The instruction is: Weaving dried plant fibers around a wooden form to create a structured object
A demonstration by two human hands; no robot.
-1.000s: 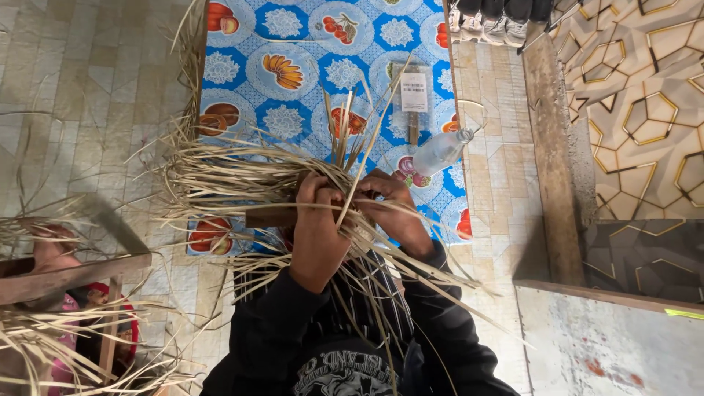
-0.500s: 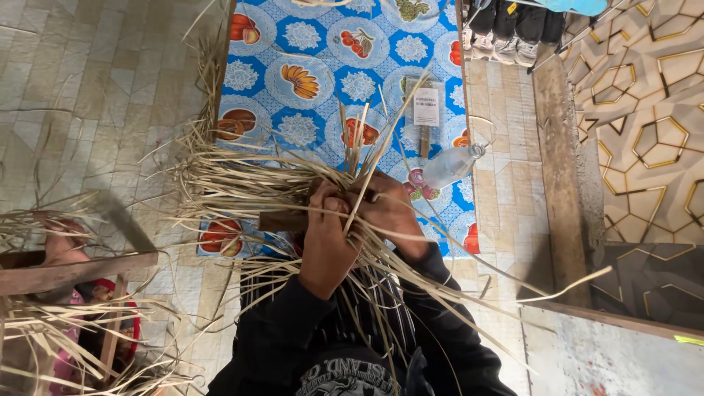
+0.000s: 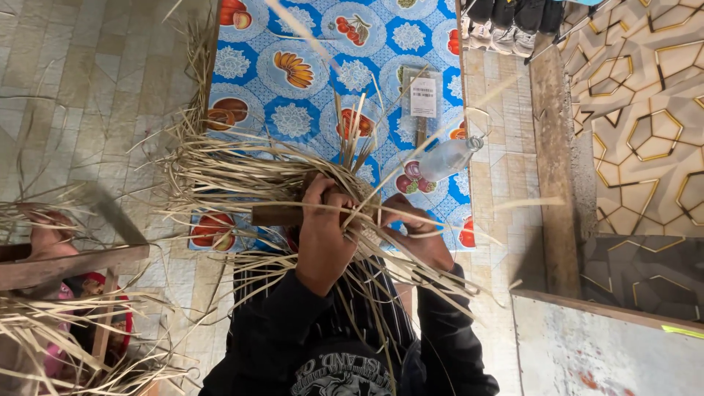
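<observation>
My left hand [image 3: 320, 236] is closed on a bunch of dry pale straw strips [image 3: 220, 176] where they cross a short brown wooden bar [image 3: 275, 215]. Just to its right, my right hand [image 3: 415, 232] pinches a single thin strip that runs back toward the left hand. Long loose strips fan out to the left, upward and down over my dark sleeves. The work is held above a blue mat with a fruit pattern [image 3: 293, 73].
A clear plastic bottle [image 3: 447, 156] and a flat packet with a stick [image 3: 422, 99] lie on the mat. Shoes [image 3: 506, 29] stand at the top right beside a wooden beam [image 3: 550, 147]. At the left are another person's foot [image 3: 48, 238], a wooden frame [image 3: 66, 265] and more straw.
My right hand has drawn away from the left hand to the right, pulling a strip with it. A long strip now swings up across the mat. The left hand stays on the bundle.
</observation>
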